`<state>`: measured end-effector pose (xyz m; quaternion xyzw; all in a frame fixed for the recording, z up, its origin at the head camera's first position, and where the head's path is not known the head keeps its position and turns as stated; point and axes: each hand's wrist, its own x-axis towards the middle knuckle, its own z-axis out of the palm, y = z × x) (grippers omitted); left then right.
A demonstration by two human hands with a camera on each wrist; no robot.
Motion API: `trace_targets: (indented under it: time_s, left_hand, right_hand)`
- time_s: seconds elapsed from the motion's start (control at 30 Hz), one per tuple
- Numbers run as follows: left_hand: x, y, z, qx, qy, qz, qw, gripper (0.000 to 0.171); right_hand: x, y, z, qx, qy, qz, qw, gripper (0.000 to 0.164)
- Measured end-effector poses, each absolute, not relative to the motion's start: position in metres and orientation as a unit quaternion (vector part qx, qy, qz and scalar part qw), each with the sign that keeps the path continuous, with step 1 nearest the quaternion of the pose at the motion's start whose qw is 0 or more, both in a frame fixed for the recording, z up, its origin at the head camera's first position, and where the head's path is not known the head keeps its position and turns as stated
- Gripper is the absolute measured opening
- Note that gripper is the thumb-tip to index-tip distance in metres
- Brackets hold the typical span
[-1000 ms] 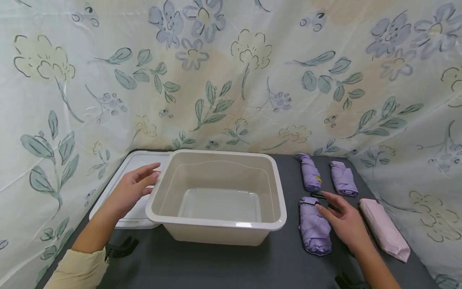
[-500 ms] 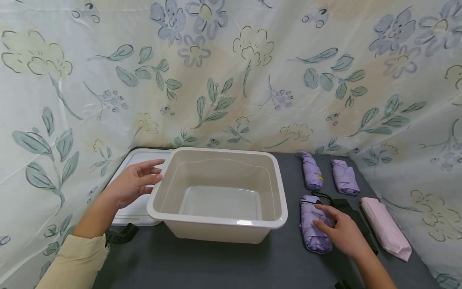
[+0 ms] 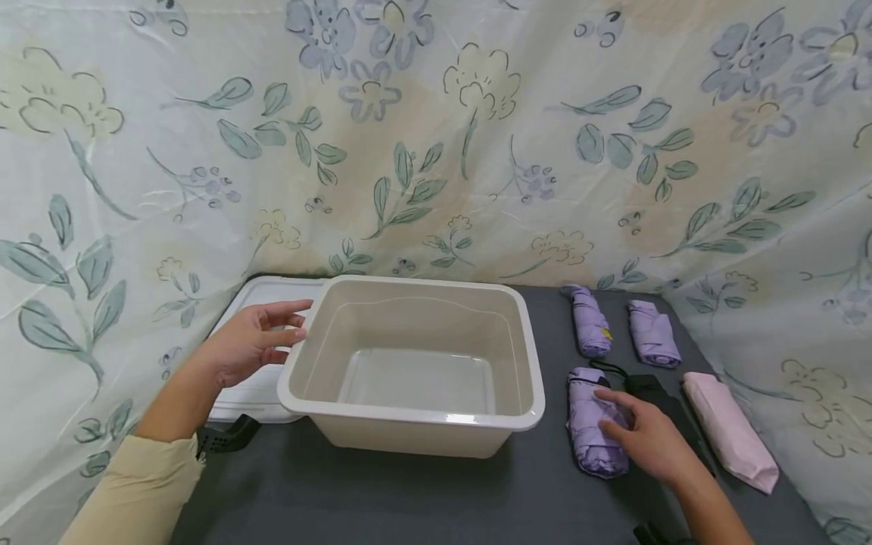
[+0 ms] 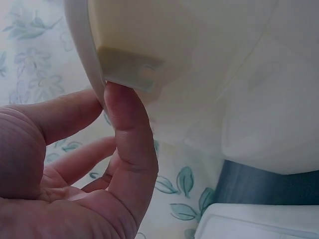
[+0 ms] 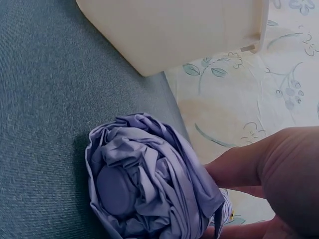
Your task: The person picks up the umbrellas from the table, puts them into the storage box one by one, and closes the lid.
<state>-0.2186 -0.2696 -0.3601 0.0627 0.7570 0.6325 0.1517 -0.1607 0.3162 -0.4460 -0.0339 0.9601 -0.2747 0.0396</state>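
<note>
A beige plastic bin stands upright in the middle of the dark table. My left hand is at its left rim; in the left wrist view, the thumb and a curled finger pinch the rim edge. To the right of the bin lies a rolled-up purple umbrella. Over its right side, my right hand touches it with thumb and fingers loosely extended. The right wrist view shows the umbrella's round end cap amid folded fabric; the fingertips there are partly hidden behind it.
Two more rolled purple umbrellas, one at the back and one beside it, lie behind. A black umbrella and a pink one lie right of my right hand. A white lid lies left, partly under the bin's rim.
My right hand has shifted off the black umbrella's cord area onto the purple umbrella, uncovering the black one. My left hand has moved slightly right to the bin's rim.
</note>
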Motion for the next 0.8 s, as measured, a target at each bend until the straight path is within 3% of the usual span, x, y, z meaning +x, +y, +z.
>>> trace_targets:
  time_s: [0.33, 0.8]
  left_hand:
    - [-0.216, -0.270, -0.361, 0.064, 0.748, 0.643, 0.153, 0.072]
    - [-0.215, -0.269, -0.365, 0.049, 0.738, 0.658, 0.145, 0.072]
  right_hand:
    - [-0.170, 0.321, -0.445, -0.034, 0.960, -0.268, 0.074, 0.061]
    - [-0.173, 0.321, -0.445, -0.039, 0.950, -0.299, 0.078, 0.057]
